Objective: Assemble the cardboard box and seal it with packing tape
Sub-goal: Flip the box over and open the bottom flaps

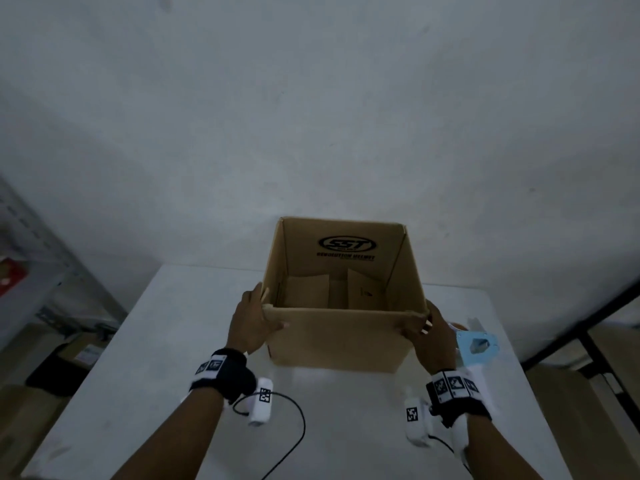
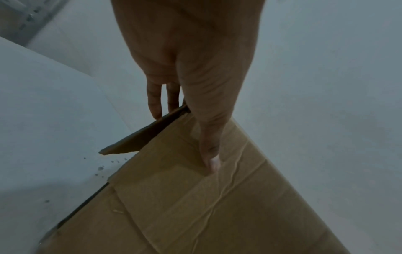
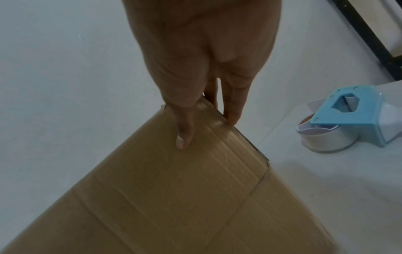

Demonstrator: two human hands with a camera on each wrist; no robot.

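Observation:
An open-topped brown cardboard box [image 1: 339,337] stands upright on the white table [image 1: 156,341], with a black printed logo on its far inner wall. Its bottom flaps [image 1: 308,289] lie folded inside with a gap between them. My left hand [image 1: 251,323] holds the near left corner, thumb [image 2: 210,154] on the front panel [image 2: 195,206] and fingers [image 2: 154,103] along the left side. My right hand [image 1: 431,336] holds the near right corner the same way, thumb [image 3: 183,135] on the front panel [image 3: 163,197]. A blue tape dispenser [image 1: 476,344] [image 3: 348,116] with a roll of tape sits on the table just right of my right hand.
The box stands close to the white wall behind the table. A metal shelf [image 1: 31,237] and boxes on the floor are at the left, and a black frame [image 1: 588,341] is at the right. A black cable [image 1: 298,420] loops over the table near my wrists.

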